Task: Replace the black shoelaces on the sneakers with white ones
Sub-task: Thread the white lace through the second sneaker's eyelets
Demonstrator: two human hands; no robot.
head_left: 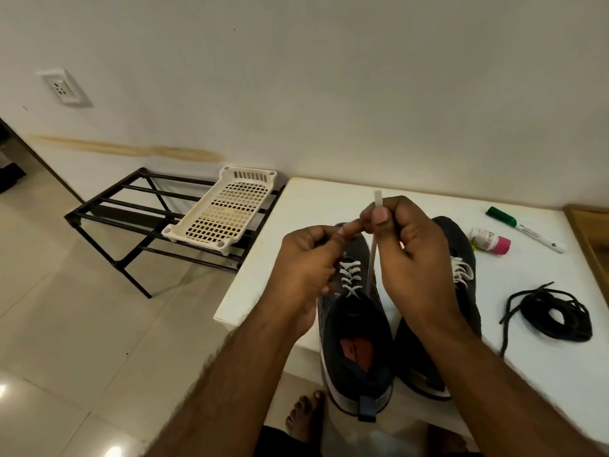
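The right hand (pixel 412 255) pinches the white lace (pixel 374 255) taut above the left sneaker (pixel 354 328) on the table (pixel 316 199). The left hand (pixel 306 262) curls its fingers beside it, apparently round the other end. The basket (pixel 224 209) on the rack (pixel 131 212) holds nothing I can see.

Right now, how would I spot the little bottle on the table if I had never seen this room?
Start at the white table against the wall and look past the right sneaker toward the far right side. There, beside a marker with a green cap, lies the small bottle on its side. Its bright pink cap sets it apart from everything nearby.
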